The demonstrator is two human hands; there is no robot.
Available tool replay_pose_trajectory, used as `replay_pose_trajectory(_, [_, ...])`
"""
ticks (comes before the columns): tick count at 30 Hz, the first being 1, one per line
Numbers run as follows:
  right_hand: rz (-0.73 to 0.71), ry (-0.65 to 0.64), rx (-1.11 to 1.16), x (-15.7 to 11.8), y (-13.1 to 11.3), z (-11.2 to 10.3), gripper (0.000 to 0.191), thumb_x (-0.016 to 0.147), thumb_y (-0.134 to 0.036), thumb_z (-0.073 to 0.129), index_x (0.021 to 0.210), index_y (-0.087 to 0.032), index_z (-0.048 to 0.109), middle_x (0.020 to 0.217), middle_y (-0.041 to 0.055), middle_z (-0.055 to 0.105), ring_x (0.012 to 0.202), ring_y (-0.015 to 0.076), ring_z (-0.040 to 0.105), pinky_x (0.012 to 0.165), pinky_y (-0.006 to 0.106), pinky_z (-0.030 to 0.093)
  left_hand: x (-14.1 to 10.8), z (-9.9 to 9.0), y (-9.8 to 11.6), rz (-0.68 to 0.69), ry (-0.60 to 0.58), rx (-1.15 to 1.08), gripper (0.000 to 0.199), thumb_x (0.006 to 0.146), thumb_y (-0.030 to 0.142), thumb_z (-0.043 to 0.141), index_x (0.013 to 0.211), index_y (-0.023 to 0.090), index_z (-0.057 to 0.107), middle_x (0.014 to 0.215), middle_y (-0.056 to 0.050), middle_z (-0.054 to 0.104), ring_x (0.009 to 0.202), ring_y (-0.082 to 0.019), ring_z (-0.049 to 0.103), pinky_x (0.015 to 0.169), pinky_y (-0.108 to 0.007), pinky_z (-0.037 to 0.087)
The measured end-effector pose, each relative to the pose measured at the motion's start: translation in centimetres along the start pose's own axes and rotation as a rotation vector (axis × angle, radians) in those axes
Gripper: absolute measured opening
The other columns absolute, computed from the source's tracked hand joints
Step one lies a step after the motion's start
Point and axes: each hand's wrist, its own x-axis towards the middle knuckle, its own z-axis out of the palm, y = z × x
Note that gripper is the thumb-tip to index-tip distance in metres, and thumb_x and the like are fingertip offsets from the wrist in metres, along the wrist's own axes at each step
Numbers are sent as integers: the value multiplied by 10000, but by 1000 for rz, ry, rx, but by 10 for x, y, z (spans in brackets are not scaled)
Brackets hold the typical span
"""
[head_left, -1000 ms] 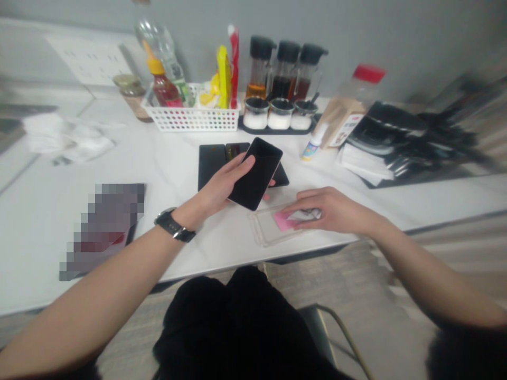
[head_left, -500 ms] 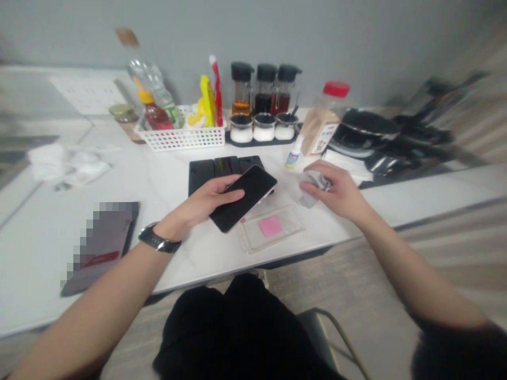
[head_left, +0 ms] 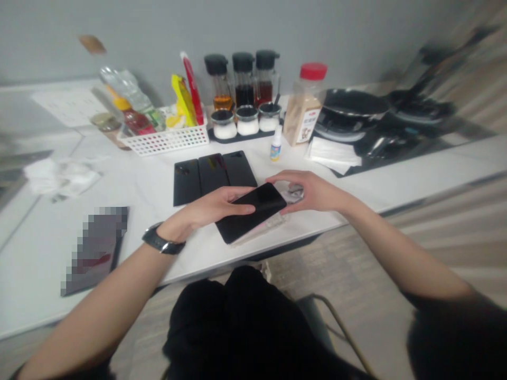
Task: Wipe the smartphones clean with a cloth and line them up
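Observation:
My left hand is closed around a black-screened smartphone, thumb lying on the glass and fingers hidden beneath. My right hand keeps a crumpled grey cloth in its curled fingers. Its fingertips and the cloth reach the phone's right end. Under the phone, partly covered, a clear phone case lies on the white counter. Three dark phone-like slabs rest side by side just behind my left hand.
A small spray bottle stands behind my right hand, near folded white tissues. Along the wall are a white basket, sauce bottles, a red-lidded jar and a black pan. A partly pixelated device lies left.
My right hand has moved left with the cloth, up to the phone's right end. The phone has shifted slightly and now covers more of the clear case. The camera view has turned a little.

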Motion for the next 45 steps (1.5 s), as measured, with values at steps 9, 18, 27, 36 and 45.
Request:
replay_pose_trajectory(9, [123, -8, 34, -7, -8, -2, 566, 782, -474, 897, 1263, -221, 740, 1267, 70, 787, 1153, 281, 736, 1022, 398, 558, -13, 24, 15, 20, 173, 818, 898, 835, 761, 745, 1603, 333, 563, 1225, -84, 704, 1008, -306, 703, 870, -378, 520])
replay_pose_trajectory(18, [159, -112, -49, -6, -17, -8, 666, 756, -518, 921, 1340, -259, 734, 1350, 64, 776, 1224, 310, 734, 1087, 435, 552, -22, 46, 7, 81, 285, 1055, 724, 920, 617, 732, 1532, 248, 610, 1316, -90, 661, 1161, -290, 687, 1035, -395, 540])
replay_pose_trajectory(27, [222, -29, -176, -42, -4, -37, 447, 904, -499, 801, 1288, -271, 798, 1293, 50, 817, 1116, 304, 790, 1031, 433, 600, -26, 49, -15, -1, 328, 1218, 759, 935, 605, 721, 1551, 182, 585, 1498, -146, 633, 1309, -358, 670, 1113, -462, 558])
replay_pose_trajectory(36, [199, -47, -229, -49, 3, 11, 772, 806, -500, 919, 1506, -302, 662, 1494, 84, 699, 1315, 354, 709, 1110, 468, 570, -22, 52, -13, -2, 299, 1144, 752, 894, 573, 787, 1513, 190, 597, 1476, -116, 634, 1361, -339, 616, 1192, -471, 509])
replay_pose_trajectory(45, [173, -87, -109, -37, 7, 15, 656, 823, -467, 906, 1440, -354, 714, 1386, 53, 736, 1264, 325, 714, 1082, 445, 561, -21, 54, -12, 11, 255, 1083, 655, 923, 529, 757, 1500, 266, 593, 1450, -73, 562, 1229, -281, 681, 1135, -433, 542])
